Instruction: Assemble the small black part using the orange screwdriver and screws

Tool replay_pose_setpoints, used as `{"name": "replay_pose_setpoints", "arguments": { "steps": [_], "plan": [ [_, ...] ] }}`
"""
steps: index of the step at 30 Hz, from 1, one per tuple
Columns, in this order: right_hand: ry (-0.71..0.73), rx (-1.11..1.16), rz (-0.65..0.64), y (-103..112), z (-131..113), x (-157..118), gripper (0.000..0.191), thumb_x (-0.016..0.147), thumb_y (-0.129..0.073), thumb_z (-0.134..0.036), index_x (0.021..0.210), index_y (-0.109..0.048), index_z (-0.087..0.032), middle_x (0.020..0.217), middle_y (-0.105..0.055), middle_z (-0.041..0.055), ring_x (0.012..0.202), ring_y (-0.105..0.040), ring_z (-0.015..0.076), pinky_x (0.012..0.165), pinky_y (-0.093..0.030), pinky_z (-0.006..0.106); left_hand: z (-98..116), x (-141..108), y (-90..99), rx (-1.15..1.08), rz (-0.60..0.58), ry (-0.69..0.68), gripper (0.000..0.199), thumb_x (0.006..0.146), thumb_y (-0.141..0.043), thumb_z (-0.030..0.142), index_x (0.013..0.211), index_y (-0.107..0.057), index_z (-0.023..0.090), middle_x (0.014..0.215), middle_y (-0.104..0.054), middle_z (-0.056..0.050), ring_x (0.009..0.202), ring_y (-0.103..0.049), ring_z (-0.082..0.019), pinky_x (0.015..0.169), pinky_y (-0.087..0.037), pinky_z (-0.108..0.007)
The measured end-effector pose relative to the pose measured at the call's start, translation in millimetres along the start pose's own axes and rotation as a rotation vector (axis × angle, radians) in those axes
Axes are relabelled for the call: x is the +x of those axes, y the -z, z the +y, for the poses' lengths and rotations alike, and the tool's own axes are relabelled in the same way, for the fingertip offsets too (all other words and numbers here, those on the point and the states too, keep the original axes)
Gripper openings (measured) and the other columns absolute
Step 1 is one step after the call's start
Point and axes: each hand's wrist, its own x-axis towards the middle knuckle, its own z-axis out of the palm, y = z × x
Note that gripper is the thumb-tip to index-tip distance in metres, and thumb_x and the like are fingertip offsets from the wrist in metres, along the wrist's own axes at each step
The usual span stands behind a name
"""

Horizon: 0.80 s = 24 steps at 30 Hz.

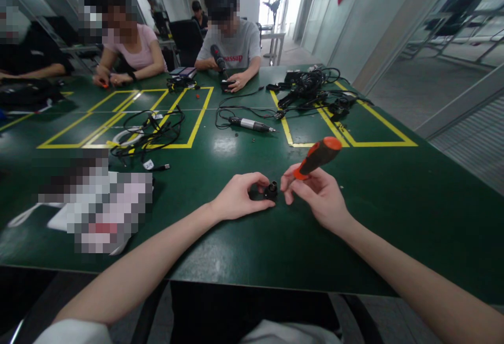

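A small black part (271, 191) with a short metallic cylinder on top stands on the green table in front of me. Around its left side curve the thumb and fingers of my left hand (244, 196), the fingertips at the part. Just to the right, my right hand (317, 194) holds a screwdriver (318, 157) with a black and orange handle. The handle tilts up and to the right; its shaft and tip are not visible, hidden by the fingers or too small to tell.
Beyond my hands lies a corded pen-shaped tool (252, 124). Tangled black cables (307, 86) lie at the back right, more cables (157, 128) at the left. A blurred pouch (122, 210) is at the near left. Several people sit across the table (394, 218).
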Motion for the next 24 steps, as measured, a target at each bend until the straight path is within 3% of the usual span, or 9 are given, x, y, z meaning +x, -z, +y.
{"name": "replay_pose_setpoints", "arguments": {
  "steps": [6, 13, 17, 24],
  "plan": [
    [0.009, -0.059, 0.022, -0.2, -1.7, -0.1, 0.033, 0.091, -0.077, -0.051, 0.083, -0.068, -0.020, 0.075, -0.071, 0.0031, 0.055, -0.062, 0.0131, 0.057, -0.056, 0.029, 1.6, 1.7, 1.7, 0.062, 0.008, 0.003, 0.032, 0.078, -0.086, 0.034, 0.101, -0.072, 0.018, 0.091, -0.073, -0.001, 0.077, -0.061, -0.014, 0.076, -0.050, -0.028],
    [0.009, -0.034, -0.026, 1.2, -0.5, -0.8, 0.033, 0.096, -0.070, -0.053, 0.089, -0.072, -0.020, 0.078, -0.071, 0.0038, 0.057, -0.063, 0.0144, 0.059, -0.056, 0.030, 4.0, 3.2, 1.2, 0.044, 0.012, 0.008, 0.031, 0.076, -0.087, 0.029, 0.100, -0.072, 0.017, 0.090, -0.070, 0.000, 0.075, -0.057, -0.014, 0.073, -0.046, -0.027],
    [0.016, 0.010, -0.008, 0.6, 4.0, -2.3, 0.030, 0.092, -0.077, -0.049, 0.098, -0.069, -0.021, 0.085, -0.074, 0.0041, 0.062, -0.065, 0.0144, 0.064, -0.059, 0.030, 3.1, 3.4, 0.4, 0.043, 0.012, 0.008, 0.031, 0.076, -0.087, 0.029, 0.099, -0.072, 0.016, 0.089, -0.069, 0.000, 0.074, -0.054, -0.013, 0.072, -0.044, -0.027],
    [0.026, -0.033, -0.008, 1.7, 3.8, 0.6, 0.030, 0.092, -0.077, -0.049, 0.087, -0.070, -0.020, 0.081, -0.071, 0.0033, 0.059, -0.062, 0.0129, 0.061, -0.056, 0.029, 2.3, 2.3, 0.1, 0.049, 0.006, -0.001, 0.031, 0.078, -0.086, 0.030, 0.102, -0.073, 0.016, 0.089, -0.070, 0.000, 0.076, -0.056, -0.013, 0.073, -0.044, -0.027]
  ]
}}
